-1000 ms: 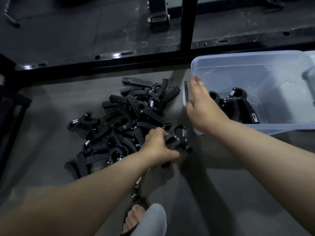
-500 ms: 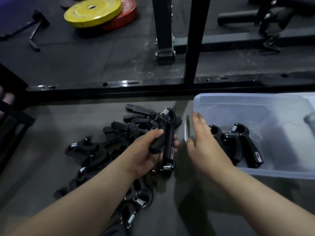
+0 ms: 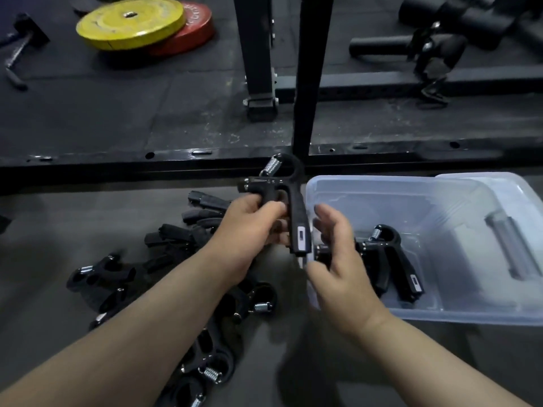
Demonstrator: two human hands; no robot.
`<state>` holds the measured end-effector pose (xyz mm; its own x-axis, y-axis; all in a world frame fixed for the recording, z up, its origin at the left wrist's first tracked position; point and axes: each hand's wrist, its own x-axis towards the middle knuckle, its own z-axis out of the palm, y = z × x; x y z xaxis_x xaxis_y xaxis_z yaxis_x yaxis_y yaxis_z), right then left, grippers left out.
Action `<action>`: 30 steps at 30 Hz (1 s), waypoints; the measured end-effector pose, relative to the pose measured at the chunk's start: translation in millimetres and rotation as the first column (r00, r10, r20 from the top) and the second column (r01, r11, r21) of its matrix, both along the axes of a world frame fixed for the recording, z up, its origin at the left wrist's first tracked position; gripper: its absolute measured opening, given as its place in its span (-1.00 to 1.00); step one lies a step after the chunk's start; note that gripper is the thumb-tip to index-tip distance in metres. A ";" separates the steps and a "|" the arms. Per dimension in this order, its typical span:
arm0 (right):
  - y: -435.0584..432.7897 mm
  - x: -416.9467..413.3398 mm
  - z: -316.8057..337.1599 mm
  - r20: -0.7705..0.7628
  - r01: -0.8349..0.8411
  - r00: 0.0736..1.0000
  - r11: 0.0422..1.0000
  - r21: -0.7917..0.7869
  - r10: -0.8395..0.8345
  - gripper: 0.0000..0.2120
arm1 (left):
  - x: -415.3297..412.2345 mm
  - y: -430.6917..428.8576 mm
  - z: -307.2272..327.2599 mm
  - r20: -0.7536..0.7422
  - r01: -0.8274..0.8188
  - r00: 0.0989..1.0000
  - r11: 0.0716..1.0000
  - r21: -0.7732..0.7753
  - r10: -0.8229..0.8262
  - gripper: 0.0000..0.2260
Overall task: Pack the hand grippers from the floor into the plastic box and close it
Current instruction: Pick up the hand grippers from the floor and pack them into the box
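Black hand gripper (image 3: 296,218) sits clamped in the left hand (image 3: 246,239), just left of the plastic box (image 3: 440,315). Right hand (image 3: 340,268) hovers loose-fingered, holding nothing, at the box's left wall.

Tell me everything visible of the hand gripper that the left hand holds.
The hand gripper is black, plastic-looking, with two handles and a metal coil spring; one handle bears a pale label. It is upright, spring upward, beside the plastic box's left rim. The left hand grips one handle; the right hand is near.
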<state>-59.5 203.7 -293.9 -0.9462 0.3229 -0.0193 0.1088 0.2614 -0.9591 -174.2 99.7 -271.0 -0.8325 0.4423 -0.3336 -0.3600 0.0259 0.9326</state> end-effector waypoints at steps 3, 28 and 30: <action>15.1 2.5 17.9 -0.111 0.051 0.992 0.994 -0.099 -0.062 -0.49 | 17.3 20.8 5.5 -0.150 0.124 0.980 0.989 -0.076 -0.134 -0.84; 123.0 -22.7 -66.9 0.626 -0.049 0.757 0.940 0.337 -0.185 -0.65 | 28.5 50.3 -66.7 -0.627 -0.001 0.719 0.903 -0.430 -0.298 -0.50; 121.0 -22.0 -70.0 0.639 -0.119 0.746 0.907 0.403 -0.186 -0.63 | 28.1 50.3 -69.1 -0.635 -0.001 0.714 0.907 -0.421 -0.294 -0.51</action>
<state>-81.5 324.8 -363.9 -0.7317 0.4766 -0.4874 0.6784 0.5787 -0.4526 -146.1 150.0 -340.1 -0.8287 0.5452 0.1264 0.3953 0.4103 0.8218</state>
